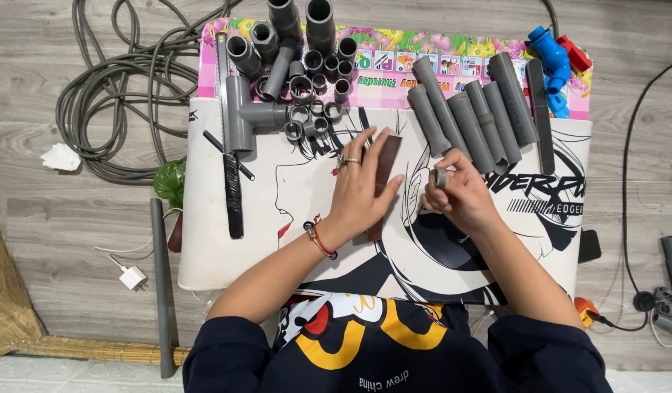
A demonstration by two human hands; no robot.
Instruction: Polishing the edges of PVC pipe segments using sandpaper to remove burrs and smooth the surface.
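1. The left hand [361, 182] lies flat, fingers spread, pressing a dark brown strip [385, 175] onto the white mat [277, 218].
2. The right hand [459, 193] pinches a small grey pipe ring [440, 177] between its fingertips, just beside the strip.

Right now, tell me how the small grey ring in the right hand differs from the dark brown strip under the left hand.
The small grey ring is short and round; the dark brown strip is long and flat. The ring is pinched off the mat by the right hand; the strip lies on the mat, pressed by the left hand. Each is handled by one hand.
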